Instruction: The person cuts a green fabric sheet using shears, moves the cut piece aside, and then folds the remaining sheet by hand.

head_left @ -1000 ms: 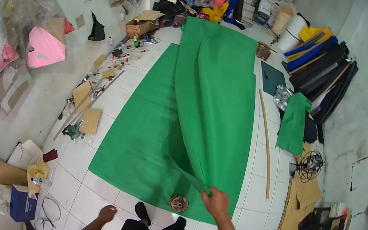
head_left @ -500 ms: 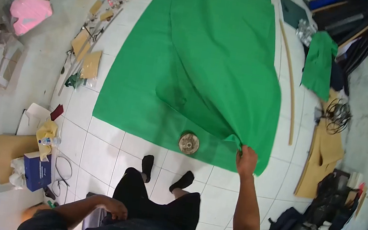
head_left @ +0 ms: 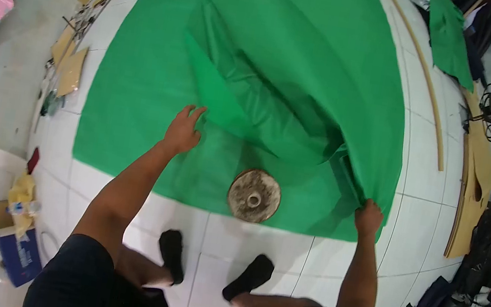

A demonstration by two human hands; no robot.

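A large green sheet [head_left: 133,91] lies over the white tiled floor, with a second, folded and wrinkled layer on top. My right hand [head_left: 369,217] is closed on the edge of the upper layer near the sheet's right front corner. Over the left part of the sheet, beside the pointed flap of the fold, my left hand [head_left: 183,131] reaches out with fingers apart and nothing in it. A round, stained disc-shaped weight [head_left: 245,195] with a hub in its centre sits on the sheet near the front edge, between my hands.
My feet in black socks stand on the tiles [head_left: 220,233] before the sheet. A long wooden strip [head_left: 427,79] lies at the right, near brown cardboard [head_left: 469,195] and black bags [head_left: 427,304]. At the left are cardboard pieces [head_left: 71,71] and a blue box [head_left: 19,256].
My left hand has moved from my lap out over the sheet. My right hand, still gripping the edge, is farther right in view. The upper layer is more rumpled, and my body leans closer.
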